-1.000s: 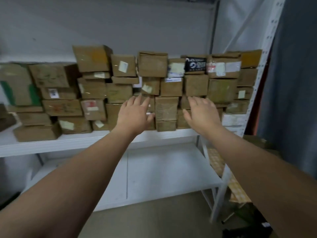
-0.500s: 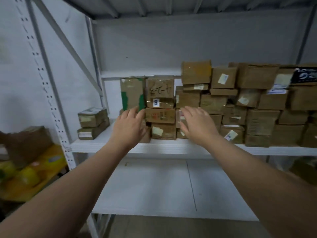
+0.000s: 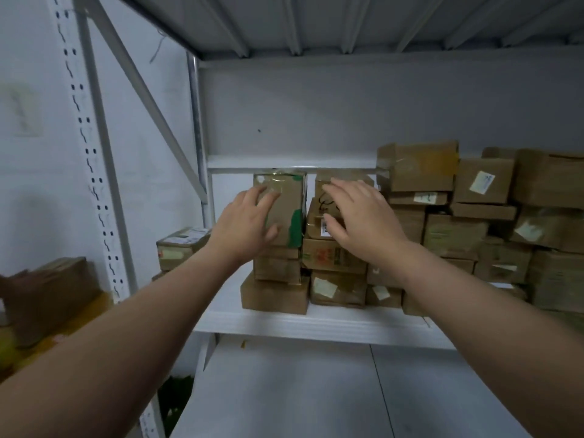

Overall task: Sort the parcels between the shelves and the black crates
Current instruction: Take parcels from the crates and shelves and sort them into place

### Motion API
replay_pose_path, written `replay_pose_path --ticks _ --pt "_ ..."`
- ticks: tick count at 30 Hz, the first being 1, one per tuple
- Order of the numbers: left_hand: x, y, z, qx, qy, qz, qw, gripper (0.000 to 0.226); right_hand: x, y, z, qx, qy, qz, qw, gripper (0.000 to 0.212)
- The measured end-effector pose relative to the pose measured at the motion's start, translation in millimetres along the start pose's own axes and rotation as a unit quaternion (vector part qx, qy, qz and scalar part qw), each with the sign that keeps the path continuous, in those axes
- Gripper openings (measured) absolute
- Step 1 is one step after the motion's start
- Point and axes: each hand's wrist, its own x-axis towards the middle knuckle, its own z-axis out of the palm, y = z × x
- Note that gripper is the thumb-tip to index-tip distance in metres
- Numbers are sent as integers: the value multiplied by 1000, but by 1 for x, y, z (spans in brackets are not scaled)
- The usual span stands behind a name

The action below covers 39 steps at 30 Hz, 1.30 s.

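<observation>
At the far left a brown box (image 3: 53,289) lies on something yellow, outside the white shelf post (image 3: 91,153). On the shelf board (image 3: 316,324) a small parcel (image 3: 180,248) stands near the post, apart from the pile. The left hand (image 3: 243,226) has its fingers straight and spread over the front of a tall parcel with a green patch (image 3: 284,210), upright on flatter ones. It seems to touch the cardboard, but the blur leaves this uncertain. The right hand (image 3: 360,219), fingers also spread and gripping nothing, is before the parcel with black writing (image 3: 325,200). More parcels (image 3: 474,216) are stacked to the right.
</observation>
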Motion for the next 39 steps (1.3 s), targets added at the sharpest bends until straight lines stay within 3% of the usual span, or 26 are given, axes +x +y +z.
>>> replay_pose_path --ticks 9,20,27,31,34,36,38,39 --pt "89 -20 64 45 14 -26 999 80 76 11 50 -50 -5 31 998 53" --pt "131 -17 88 -76 83 -88 990 65 86 23 68 -58 -4 89 994 46" --pt "123 -82 65 -254 190 -77 945 53 87 8 61 -51 10 122 991 56" --pt "102 -125 54 -343 253 -33 904 61 91 -39 63 79 78 119 987 51" --pt "84 -144 47 -418 326 -29 848 54 104 -78 82 269 31 227 935 61" --pt "74 -154 47 -476 347 -37 807 50 111 -102 96 427 -19 312 848 77" --pt "64 -164 51 -533 331 -43 777 39 116 -121 111 550 -6 323 770 69" --pt "59 -169 54 -560 308 -52 767 34 118 -128 116 583 22 312 750 60"
